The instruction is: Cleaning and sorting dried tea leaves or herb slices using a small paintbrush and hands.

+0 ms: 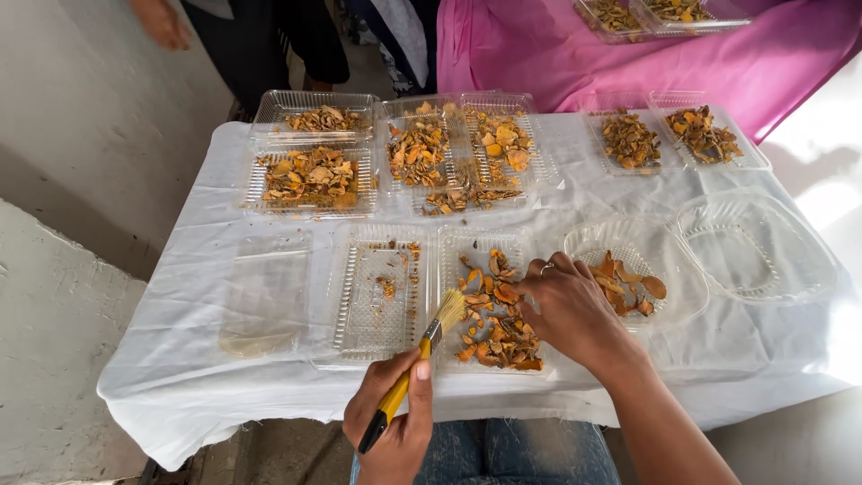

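Your left hand (392, 422) is wrapped tight around a small paint brush (415, 364) with a yellow handle, a shiny metal band and soft pale bristles. The bristles touch the left side of a clear plastic tray (480, 244) near the front edge of the table (180, 377). This tray has a ridged bottom and holds dry, curly orange and brown chips (494, 319). Your right hand (567, 305) rests on the same tray's right side, its fingers bent down onto the chips; you cannot tell if it pinches one.

Just left of that tray sits another clear tray (377, 296) with only a few crumbs. To the right is a rounded clear bowl (664, 247) with a few flat slices. More trays of chips line the back edge. A thin, wrinkly white cloth (206, 224) covers the table.
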